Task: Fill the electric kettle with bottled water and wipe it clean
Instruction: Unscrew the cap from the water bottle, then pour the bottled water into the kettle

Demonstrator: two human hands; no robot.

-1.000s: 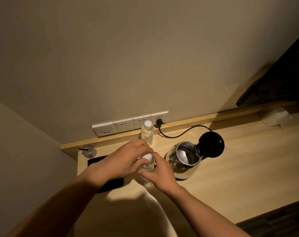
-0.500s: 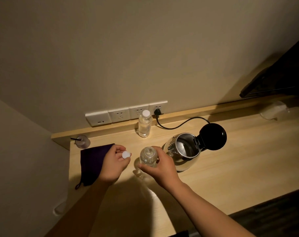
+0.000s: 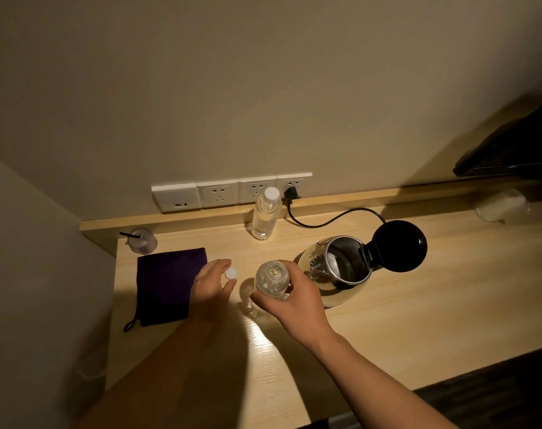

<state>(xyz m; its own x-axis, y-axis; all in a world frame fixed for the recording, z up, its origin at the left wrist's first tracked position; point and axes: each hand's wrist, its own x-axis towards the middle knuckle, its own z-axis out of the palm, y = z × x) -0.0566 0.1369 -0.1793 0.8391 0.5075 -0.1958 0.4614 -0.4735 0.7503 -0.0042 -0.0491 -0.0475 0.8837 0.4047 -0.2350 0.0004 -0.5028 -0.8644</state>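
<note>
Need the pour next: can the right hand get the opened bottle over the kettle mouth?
Probably yes. The right hand grips the uncapped bottle beside the kettle, whose lid stands open; nothing lies between them.

1. Two water bottles: an uncapped bottle [image 3: 271, 281] and a capped bottle [image 3: 266, 215].
2. One loose white cap [image 3: 231, 273].
3. One electric kettle [image 3: 341, 269], lid open.
4. One dark purple cloth [image 3: 167, 289].
5. One small jar with a dark stick [image 3: 142, 241].
6. Four white wall plates in a row [image 3: 231, 191], one with a black plug [image 3: 291, 192].
7. Two hands: left hand [image 3: 212, 287], right hand [image 3: 290, 301].
</note>
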